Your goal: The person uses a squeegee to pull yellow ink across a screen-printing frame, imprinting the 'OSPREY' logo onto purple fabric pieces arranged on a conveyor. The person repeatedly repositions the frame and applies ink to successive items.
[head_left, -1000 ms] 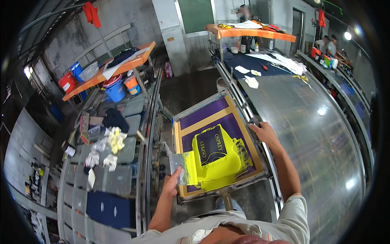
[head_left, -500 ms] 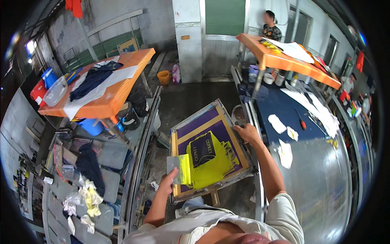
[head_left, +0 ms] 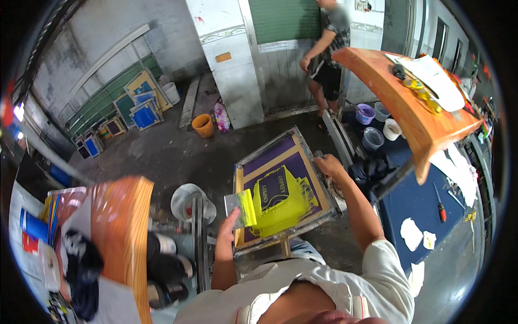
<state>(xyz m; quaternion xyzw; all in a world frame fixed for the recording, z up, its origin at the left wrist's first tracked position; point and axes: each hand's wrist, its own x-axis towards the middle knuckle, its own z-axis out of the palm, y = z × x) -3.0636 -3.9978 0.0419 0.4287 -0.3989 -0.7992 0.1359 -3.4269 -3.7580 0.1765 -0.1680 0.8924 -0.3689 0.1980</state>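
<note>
I hold a screen-printing frame [head_left: 271,153] tilted in front of my body. Its mesh is purple with tan tape borders, and bright yellow ink [head_left: 278,216] spreads around a dark printed design in the middle. My right hand [head_left: 329,166] is closed on the frame's right side, near its upper part. At the left edge, my left hand [head_left: 226,231] grips a flat, wide scraper [head_left: 233,203]. Yellow ink coats the scraper's right part, which lies over the frame's left border; whether it touches the mesh I cannot tell.
Orange-topped tables stand at left [head_left: 121,216] and right [head_left: 377,81]. A white bucket [head_left: 186,197] is left of the frame, an orange bucket [head_left: 203,126] farther off. A screwdriver [head_left: 442,210] and white scraps lie on the dark blue bench [head_left: 399,216]. Another person [head_left: 326,59] is by the door.
I have moved forward with the frame and scraper between the tables, and the view has turned. The other person, formerly behind the right table, now shows near the door. Both grips stay the same.
</note>
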